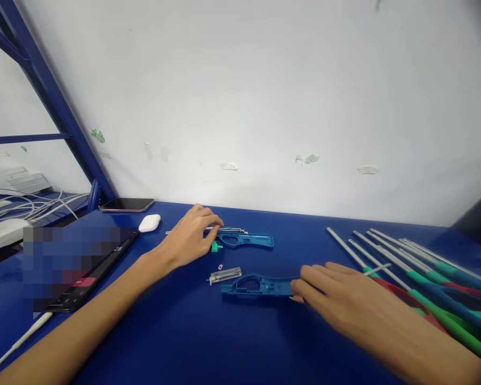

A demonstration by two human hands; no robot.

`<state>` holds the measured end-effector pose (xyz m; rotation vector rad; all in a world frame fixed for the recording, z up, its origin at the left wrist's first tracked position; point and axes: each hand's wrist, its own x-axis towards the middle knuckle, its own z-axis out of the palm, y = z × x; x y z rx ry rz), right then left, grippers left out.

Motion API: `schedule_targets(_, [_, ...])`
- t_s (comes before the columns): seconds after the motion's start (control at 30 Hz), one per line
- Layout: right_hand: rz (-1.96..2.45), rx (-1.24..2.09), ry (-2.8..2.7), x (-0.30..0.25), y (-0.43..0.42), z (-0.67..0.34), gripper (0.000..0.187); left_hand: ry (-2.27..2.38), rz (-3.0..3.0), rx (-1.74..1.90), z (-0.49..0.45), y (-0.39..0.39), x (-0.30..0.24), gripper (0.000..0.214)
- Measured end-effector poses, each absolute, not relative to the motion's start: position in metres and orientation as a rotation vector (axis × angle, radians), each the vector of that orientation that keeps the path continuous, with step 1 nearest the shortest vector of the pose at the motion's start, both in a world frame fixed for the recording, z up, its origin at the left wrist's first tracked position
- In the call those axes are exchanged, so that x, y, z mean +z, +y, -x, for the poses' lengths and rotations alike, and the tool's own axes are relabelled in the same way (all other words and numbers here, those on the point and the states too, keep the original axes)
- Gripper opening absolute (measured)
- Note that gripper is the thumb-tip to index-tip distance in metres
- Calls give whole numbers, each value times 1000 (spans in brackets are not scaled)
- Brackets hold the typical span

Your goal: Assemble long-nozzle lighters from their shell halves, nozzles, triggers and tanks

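Observation:
My left hand (pixel 196 232) is closed in a pinch on a thin metal rod (pixel 234 230) at the back of the table. The rod shows on both sides of the fingers, alongside a blue plastic handle half (pixel 260 240). A small green plastic piece (pixel 215 246) lies just below these fingers. Nearer the front, my right hand (pixel 328 291) grips the right end of another blue handle half (pixel 272 286), its hollow inner side facing up. Between the hands rests a clear cylindrical part (pixel 225 275), with a tiny pinkish piece (pixel 220 266) beside it.
Several metal-shafted tools with red, green and blue handles (pixel 444 315) lie at the right. A thin pale strip (pixel 377 269) shows by my right wrist. At the left are a tablet (pixel 100 272), a white earbud case (pixel 149 222), a phone (pixel 127 204) and white cables (pixel 44 206).

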<state>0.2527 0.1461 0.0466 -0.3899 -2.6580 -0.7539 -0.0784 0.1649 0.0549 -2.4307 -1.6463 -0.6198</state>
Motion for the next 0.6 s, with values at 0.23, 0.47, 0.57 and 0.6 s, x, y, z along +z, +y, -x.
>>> schedule_targets(0.23, [373,-616,-2710,33,150,-252,20,-1657,2418,-495,85,170,54,25])
schedule_targets(0.47, [446,-537,-2717,47,137,-245,38,-1617,2446,-411,90,173,52,27])
schedule_targets(0.57, [479,-531,-2732,45,136,-245,20,-1586,2457,-363,88,171,50,27])
schedule_targets(0.6, [487,-527,-2746,43,137,-245,13,-1575,2458,-342,87,171,49,28])
